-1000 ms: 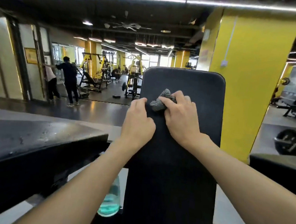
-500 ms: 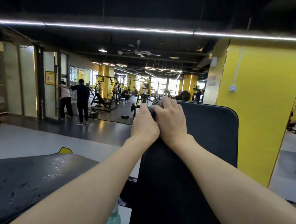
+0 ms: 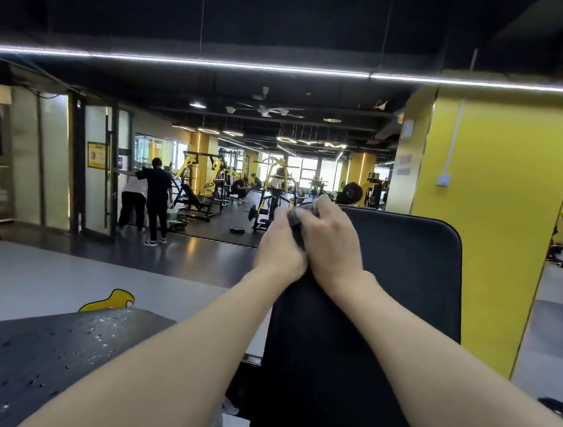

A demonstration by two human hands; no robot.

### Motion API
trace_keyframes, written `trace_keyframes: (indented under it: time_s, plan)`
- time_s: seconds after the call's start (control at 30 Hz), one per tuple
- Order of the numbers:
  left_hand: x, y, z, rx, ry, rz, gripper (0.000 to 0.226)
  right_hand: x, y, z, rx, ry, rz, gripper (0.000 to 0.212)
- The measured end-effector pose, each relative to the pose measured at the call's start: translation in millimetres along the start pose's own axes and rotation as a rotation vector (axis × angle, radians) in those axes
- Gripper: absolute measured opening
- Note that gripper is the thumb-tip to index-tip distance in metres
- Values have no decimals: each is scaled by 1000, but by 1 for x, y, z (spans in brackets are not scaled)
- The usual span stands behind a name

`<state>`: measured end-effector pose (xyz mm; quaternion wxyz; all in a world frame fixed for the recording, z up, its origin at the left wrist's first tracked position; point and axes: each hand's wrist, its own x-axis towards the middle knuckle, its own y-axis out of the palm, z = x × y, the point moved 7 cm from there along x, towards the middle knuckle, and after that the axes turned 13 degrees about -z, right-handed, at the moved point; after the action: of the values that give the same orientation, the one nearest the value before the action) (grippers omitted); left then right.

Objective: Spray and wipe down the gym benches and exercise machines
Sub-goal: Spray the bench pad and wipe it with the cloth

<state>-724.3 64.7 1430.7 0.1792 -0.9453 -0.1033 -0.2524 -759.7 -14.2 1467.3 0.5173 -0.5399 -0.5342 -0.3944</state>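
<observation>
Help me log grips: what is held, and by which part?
The right hand grips a bunched gray cloth, mostly hidden, at the top corner of the bench pad. What the left hand holds cannot be told.

Matt black upholstery covers the bench back [image 3: 386, 292], the cloth [image 3: 296, 219] looks grey and fuzzy, the floor [image 3: 200, 260] glossy.

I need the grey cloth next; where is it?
Head view, centre: cloth bunched between left hand and right hand, top-left corner of the black pad.
</observation>
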Motion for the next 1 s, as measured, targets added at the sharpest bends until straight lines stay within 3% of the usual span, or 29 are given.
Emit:
trace_keyframes:
  time_s: [0.13,0.27,0.33,0.57,0.77,0.9,1.0]
  plan:
    - [4,-3,6,57,-28,-25,27,-1,4,-1,-21,-60,26,21]
    - [-2,7,-13,164,154,-16,71,-3,-11,-21,-60,-10,31,21]
    - [-5,10,-19,228,223,-8,79,-7,-19,-33,-79,11,35,23]
    - [-7,10,-16,212,193,-55,73,-24,-61,-91,-179,106,7,39]
    - [-14,5,-10,255,120,-56,63,-52,-98,-161,-238,436,-50,34]
    - [-11,8,-11,166,16,6,60,-54,-93,-155,-252,577,-125,29]
    - [-13,4,-10,72,-55,7,59,-48,-77,-112,-239,460,-151,24]
